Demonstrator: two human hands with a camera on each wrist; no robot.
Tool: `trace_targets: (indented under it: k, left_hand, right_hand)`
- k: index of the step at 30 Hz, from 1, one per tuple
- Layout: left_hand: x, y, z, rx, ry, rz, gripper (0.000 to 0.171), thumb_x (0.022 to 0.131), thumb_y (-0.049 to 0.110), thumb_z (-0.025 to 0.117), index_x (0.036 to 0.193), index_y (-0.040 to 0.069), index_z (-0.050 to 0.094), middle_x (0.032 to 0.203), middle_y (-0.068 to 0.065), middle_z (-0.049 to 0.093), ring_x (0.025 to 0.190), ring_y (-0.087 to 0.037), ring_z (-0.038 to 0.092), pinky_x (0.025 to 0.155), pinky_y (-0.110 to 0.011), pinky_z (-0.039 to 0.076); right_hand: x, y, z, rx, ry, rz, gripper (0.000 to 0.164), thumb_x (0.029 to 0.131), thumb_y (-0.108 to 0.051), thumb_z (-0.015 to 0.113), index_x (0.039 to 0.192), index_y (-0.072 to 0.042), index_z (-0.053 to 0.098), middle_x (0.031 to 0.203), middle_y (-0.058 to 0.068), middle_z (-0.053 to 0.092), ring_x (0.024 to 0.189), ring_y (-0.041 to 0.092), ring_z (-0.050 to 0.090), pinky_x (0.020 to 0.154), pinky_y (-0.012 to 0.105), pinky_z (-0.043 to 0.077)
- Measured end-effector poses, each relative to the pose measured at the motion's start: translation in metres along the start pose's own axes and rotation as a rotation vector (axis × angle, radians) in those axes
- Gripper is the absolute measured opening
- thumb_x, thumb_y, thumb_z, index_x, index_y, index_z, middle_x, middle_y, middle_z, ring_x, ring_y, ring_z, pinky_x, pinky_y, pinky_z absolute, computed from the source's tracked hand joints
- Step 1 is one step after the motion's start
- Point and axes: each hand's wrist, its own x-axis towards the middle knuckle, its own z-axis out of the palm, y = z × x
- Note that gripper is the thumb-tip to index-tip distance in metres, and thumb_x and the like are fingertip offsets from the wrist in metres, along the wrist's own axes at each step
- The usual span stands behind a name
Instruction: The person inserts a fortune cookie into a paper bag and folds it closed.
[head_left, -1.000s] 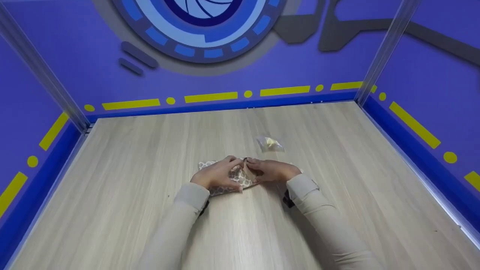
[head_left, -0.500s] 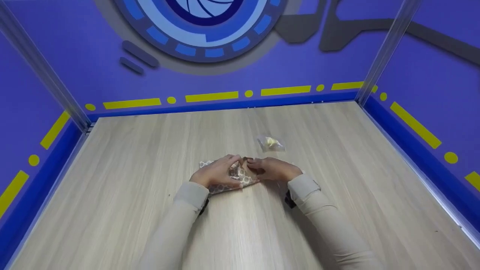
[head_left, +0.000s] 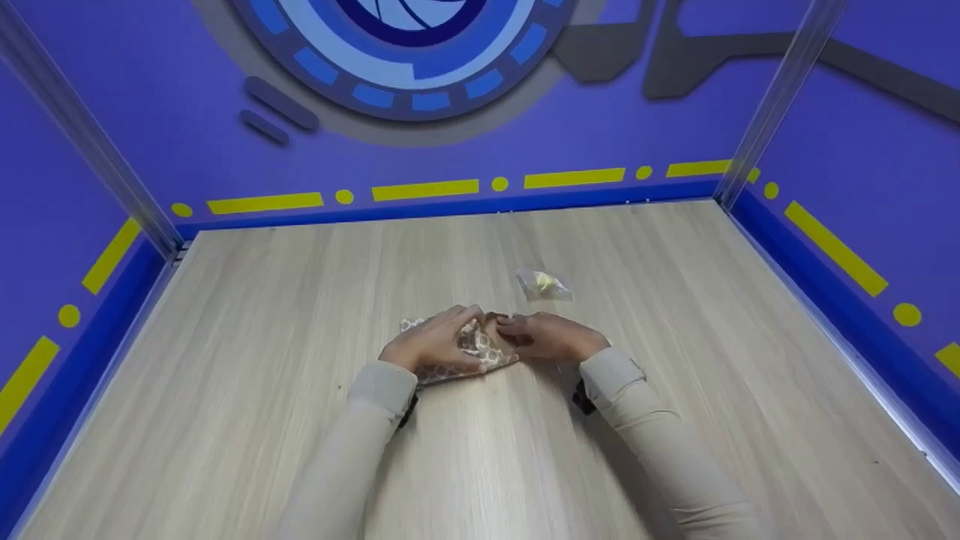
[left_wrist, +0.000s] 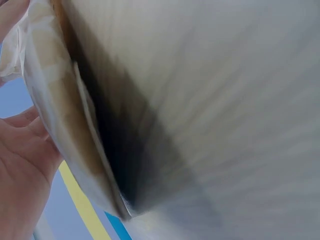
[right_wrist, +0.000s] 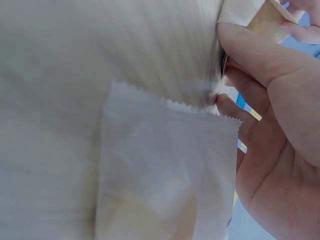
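Observation:
A paper bag (head_left: 496, 354) with a brown and white pattern lies low over the wooden table in the head view. My left hand (head_left: 437, 341) grips it from above, its thumb at the near edge and its fingers at the far edge. At the bag's right end, my right hand (head_left: 553, 336) pinches the brown-lined mouth. In the right wrist view, the right thumb (right_wrist: 250, 47) lies against the paper edge. Seen from the left wrist, the bag's long side (left_wrist: 65, 110) stands slightly raised, with a dark shadow beneath. The bag's inside is mostly hidden.
A small clear packet (head_left: 544, 286) with something pale yellow in it lies just beyond the right hand. Close under the right wrist camera is a translucent packet (right_wrist: 165, 160) with a serrated edge. Blue-purple panels (head_left: 420, 161) enclose the table (head_left: 262, 337) at the back and sides.
Both hands stay on the bag in nearly the same place. The right fingers shift slightly at its mouth, where the folded brown paper changes shape a little.

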Motion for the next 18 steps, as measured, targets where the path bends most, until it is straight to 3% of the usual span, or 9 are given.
trace_targets:
  k: [8, 18]
  left_hand:
    - [0.0025, 0.0011, 0.0004, 0.015, -0.007, -0.008, 0.061, 0.076, 0.041, 0.078, 0.125, 0.023, 0.046, 0.114, -0.002, 0.057, 0.108, -0.021, 0.056, 0.091, -0.039, 0.047]
    - [0.0010, -0.0004, 0.0026, 0.005, 0.003, 0.010, 0.063, 0.075, 0.043, 0.079, 0.123, 0.022, 0.046, 0.108, -0.002, 0.058, 0.098, -0.018, 0.056, 0.086, -0.038, 0.048]
  right_hand:
    - [-0.0030, 0.0026, -0.0034, 0.005, 0.009, -0.020, 0.047, 0.094, -0.020, 0.062, 0.139, -0.010, 0.051, 0.142, 0.011, 0.051, 0.125, 0.028, 0.054, 0.103, 0.041, 0.043]
    - [-0.0073, 0.0018, -0.0088, 0.150, 0.003, 0.025, 0.042, 0.095, -0.018, 0.060, 0.136, -0.014, 0.055, 0.136, 0.005, 0.058, 0.126, 0.021, 0.054, 0.105, 0.039, 0.042]
